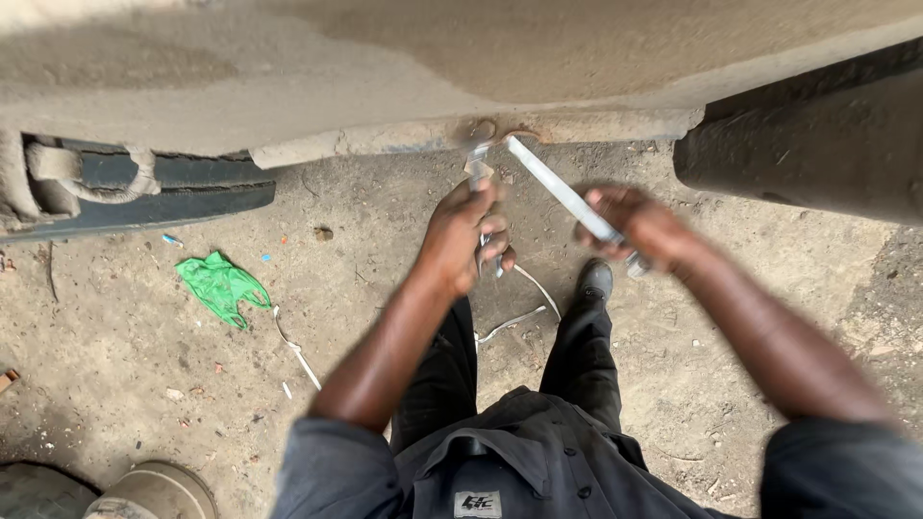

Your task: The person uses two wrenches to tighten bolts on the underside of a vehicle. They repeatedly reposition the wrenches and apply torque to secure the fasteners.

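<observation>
Landmark: rusty bolt spot (486, 130) on the dusty vehicle body edge (404, 135). Green plastic bag (223, 285) lies on the dirt ground (125, 356), well left of it and lower. Left hand (463, 235), grip closed round a short wrench (478, 168), sits right below the spot, tool pointing up into it. Right hand (639, 226), grip closed on a long silver wrench (567, 197), sits lower right; its shaft slants up-left to the spot. Left hand nearer.

We see a dusty dirt floor (125, 356) bearing a crumpled green plastic bag (221, 286), white strips (298, 351) and small litter.
</observation>
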